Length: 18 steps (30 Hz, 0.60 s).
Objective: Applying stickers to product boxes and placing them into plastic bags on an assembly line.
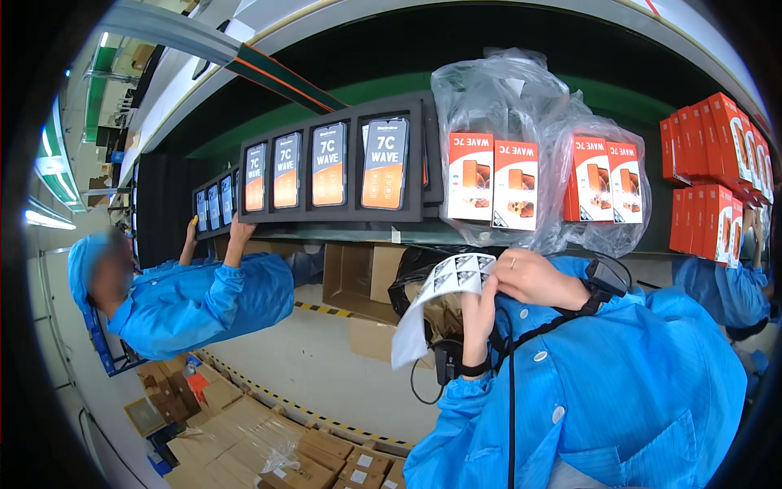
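A curved white sheet of black-and-white triangular stickers [458, 274] hangs from my left hand [477, 316], whose fingers are closed on its right part. My right hand [533, 279] is pinched at the sheet's upper right edge; whether a loose sticker is between its fingertips, I cannot make out. Just beyond my hands, a clear plastic bag [481, 94] holds two red-and-white phone boxes [493, 181]. Another clear bag [562, 213] to its right holds two similar phone boxes [608, 179]. All of them stand on the dark workbench.
A black foam tray [350, 213] of phones stands left of the bags, with a co-worker's hand [238, 236] at its edge. Red boxes [709, 147] are stacked at the far right. Beneath the bench edge is an open carton [346, 281]; more cartons [244, 432] lie lower left.
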### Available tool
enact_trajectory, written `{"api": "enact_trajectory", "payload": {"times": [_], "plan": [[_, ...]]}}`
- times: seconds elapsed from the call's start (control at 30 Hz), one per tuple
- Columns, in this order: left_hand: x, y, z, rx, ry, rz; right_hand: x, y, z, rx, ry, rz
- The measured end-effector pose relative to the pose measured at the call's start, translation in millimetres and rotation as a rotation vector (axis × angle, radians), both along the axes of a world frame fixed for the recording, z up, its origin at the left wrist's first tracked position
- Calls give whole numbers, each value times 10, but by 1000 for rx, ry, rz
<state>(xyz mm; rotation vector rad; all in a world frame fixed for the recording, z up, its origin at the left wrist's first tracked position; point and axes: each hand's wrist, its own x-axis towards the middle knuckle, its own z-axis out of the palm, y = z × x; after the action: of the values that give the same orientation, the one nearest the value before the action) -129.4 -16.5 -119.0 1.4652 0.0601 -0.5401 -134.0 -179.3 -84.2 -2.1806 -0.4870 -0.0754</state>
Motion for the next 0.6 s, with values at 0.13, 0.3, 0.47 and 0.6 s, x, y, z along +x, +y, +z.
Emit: {"api": "enact_trajectory", "payload": {"times": [0.13, 0.3, 0.47, 0.6], "plan": [[255, -4, -507, -198, 510, 271, 67, -95, 96, 5, -5, 20], [622, -273, -971, -437, 205, 676, 265, -540, 80, 339, 184, -462], [739, -397, -1298, -587, 220, 839, 314, -824, -44, 788, 379, -651], [786, -407, -1446, -607, 257, 916, 277, -906, -89, 827, 428, -688]]}}
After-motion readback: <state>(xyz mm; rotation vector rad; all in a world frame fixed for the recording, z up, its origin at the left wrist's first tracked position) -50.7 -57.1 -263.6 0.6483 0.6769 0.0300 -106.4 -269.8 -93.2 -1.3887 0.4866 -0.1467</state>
